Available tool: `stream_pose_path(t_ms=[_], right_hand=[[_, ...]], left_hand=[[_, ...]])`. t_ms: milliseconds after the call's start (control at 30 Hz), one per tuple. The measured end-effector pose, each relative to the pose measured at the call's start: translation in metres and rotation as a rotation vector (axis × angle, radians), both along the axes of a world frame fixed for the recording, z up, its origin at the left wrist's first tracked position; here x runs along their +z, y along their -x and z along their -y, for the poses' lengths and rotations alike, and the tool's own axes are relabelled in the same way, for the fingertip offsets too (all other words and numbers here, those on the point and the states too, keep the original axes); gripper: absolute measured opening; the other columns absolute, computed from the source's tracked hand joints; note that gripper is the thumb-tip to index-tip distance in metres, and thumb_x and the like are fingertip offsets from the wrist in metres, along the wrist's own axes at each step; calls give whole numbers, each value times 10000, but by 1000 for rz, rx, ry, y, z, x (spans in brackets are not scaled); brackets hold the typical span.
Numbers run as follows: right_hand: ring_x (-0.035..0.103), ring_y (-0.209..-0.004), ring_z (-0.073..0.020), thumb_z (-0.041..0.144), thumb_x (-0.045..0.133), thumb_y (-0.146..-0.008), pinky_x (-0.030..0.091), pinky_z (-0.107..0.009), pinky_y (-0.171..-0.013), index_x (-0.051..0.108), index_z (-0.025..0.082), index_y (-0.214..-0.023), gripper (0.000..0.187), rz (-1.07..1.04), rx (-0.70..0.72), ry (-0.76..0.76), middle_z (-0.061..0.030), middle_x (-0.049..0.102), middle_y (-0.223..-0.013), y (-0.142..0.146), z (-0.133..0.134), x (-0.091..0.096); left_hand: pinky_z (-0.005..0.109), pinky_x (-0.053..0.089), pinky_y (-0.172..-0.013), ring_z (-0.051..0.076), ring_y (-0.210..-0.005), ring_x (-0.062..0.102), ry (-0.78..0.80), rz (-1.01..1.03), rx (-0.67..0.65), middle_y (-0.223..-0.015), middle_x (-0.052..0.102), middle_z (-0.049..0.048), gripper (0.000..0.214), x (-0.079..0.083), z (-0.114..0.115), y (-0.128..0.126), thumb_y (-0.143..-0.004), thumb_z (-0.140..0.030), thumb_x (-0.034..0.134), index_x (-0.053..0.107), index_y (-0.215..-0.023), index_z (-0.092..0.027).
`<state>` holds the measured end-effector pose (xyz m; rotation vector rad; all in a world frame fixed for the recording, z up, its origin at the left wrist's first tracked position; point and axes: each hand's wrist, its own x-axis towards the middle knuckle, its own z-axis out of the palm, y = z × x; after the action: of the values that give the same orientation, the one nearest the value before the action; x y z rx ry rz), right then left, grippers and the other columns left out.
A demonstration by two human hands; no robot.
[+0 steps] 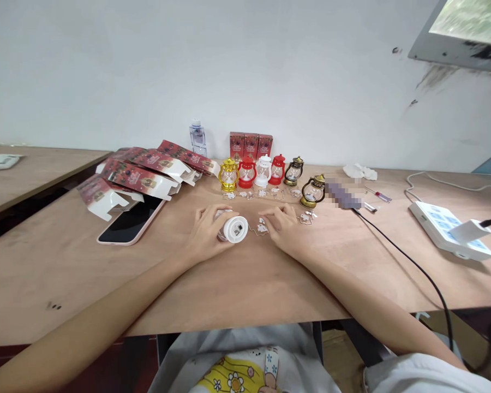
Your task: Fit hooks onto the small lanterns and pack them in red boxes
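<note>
My left hand is wrapped round a small white lantern, tipped on its side so its round base faces me. An opening with a small metal part shows in that base; the rest of the lantern is mostly hidden by my fingers. To the right, my right hand rests low over the table with thumb and fingertips drawn together. Its fingertips are beside small white cut-out pieces with a thin wire outline. Whether a piece is pinched between them is too small to make out.
Behind stand a gold lantern, red, white and bronze lanterns, and a nearer bronze lantern. Red boxes and a phone lie left. A bottle stands by the wall. A power strip and cables occupy the right.
</note>
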<state>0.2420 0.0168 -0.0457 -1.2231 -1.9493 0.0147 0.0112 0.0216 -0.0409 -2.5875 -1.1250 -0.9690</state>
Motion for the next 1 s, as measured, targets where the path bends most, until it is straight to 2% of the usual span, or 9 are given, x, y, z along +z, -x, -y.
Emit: stream_pose_path(t_ms=[167,367,633,833,1000], right_hand=[[543,-982,-264,67,537,-765,366,-427,-893,591,222,-917,224,125,-24,111,-35,713,-983,-9,-12,0],[552,-1007,-272,66,551,-771,366,-427,-868,575,216,-911,206,185,-40,174,-43,724,-973,-7,-11,-1],[581,-997,-261,77,600,-761,400,-449,-891,579,223,-837,166,142,-66,207,-28,734,-913,-10,-14,0],[656,-868,-197,57,597,-742,498,-358,-795,592,218,-850,194,20,-5,295,-18,729,-878,-14,-20,-3],[686,-786,-164,15,589,-732,519,-309,-750,594,200,-843,216,-16,24,346,-23,730,-867,-15,-21,-1]], left_hand=[[392,327,-877,264,-1110,541,-15,-9,-7,-1185,570,104,410,1,-1,0,-781,-385,627,532,-1149,-231],[400,324,-885,268,-1094,547,-36,-24,-22,-1190,565,104,412,0,-1,1,-781,-391,627,528,-1148,-235],[408,327,-888,271,-1089,551,-37,-25,-45,-1186,569,113,415,-1,-2,1,-779,-387,627,532,-1151,-229],[407,326,-893,263,-1092,550,-32,-39,-35,-1190,570,109,418,-2,-2,1,-785,-399,620,518,-1161,-247],[405,324,-885,264,-1087,556,-44,-31,-52,-1183,572,114,406,-1,-2,0,-788,-386,618,527,-1152,-233]])
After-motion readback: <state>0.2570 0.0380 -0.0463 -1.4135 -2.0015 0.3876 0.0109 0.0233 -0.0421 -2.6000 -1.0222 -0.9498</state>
